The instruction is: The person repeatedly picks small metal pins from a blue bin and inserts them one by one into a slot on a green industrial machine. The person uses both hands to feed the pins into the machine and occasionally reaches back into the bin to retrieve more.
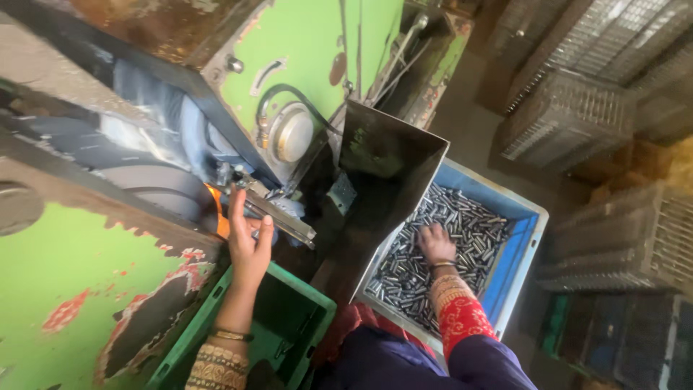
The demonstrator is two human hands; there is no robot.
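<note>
Plainly mid-job, the right hand (435, 242) lies spread in a blue crate (521, 249) heaped with metal pins (462, 217), gripping none visibly, while the left hand (249, 242), open-palmed, touches the machine's metal rail (285, 217).

Single head view, looking steeply down, close over both hands; tilted (perhaps rolled left), machine ahead

no labels, signs or screens show anywhere. the only containers are crates: a blue plastic crate (521, 245) around the right hand (436, 243), a green plastic crate (303, 318) just below the left hand (249, 242), and dark wire-mesh crates (570, 119) stacked well beyond the right hand.
</note>
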